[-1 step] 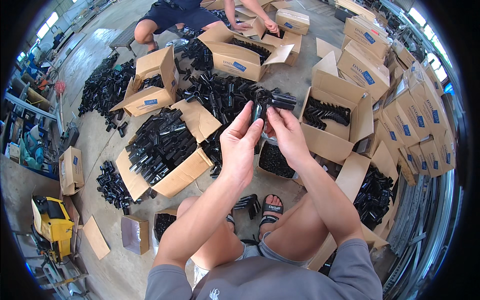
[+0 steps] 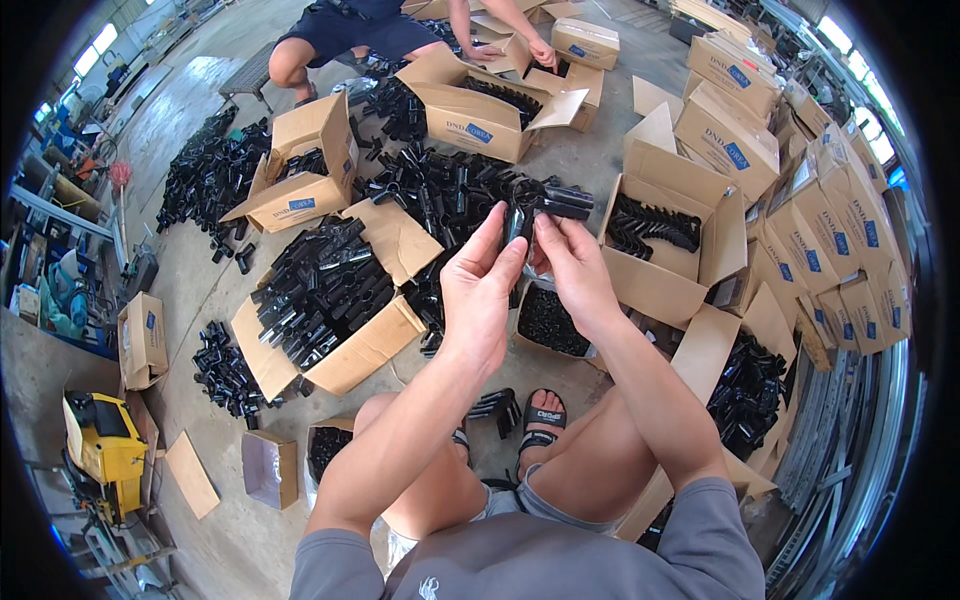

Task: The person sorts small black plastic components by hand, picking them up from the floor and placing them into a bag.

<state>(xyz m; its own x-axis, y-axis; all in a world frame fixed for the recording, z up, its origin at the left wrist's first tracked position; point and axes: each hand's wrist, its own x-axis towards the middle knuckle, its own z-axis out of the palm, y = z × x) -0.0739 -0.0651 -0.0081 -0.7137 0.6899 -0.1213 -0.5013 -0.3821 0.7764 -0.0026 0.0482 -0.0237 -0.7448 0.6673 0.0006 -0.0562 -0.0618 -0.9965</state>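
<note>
A glossy black tubular fitting (image 2: pixel 562 203) is held up in front of me, its cylinder end pointing right. My left hand (image 2: pixel 478 285) grips its left part between thumb and fingers. On the other side, my right hand (image 2: pixel 572 265) pinches it near the base of the cylinder. Fingers cover its lower middle. Behind it spreads a loose pile of similar black fittings (image 2: pixel 425 195). Just below my hands stands a small box of small black parts (image 2: pixel 548 318). To the right, an open carton (image 2: pixel 655 280) contains rows of curved black pieces (image 2: pixel 650 225).
A carton heaped with black fittings (image 2: pixel 325 290) lies left. Closed cartons (image 2: pixel 820 240) are stacked at right, above long metal profiles (image 2: pixel 850 430). Another person's hand (image 2: pixel 543 52) works at a far box. A yellow machine (image 2: pixel 105 455) stands at lower left.
</note>
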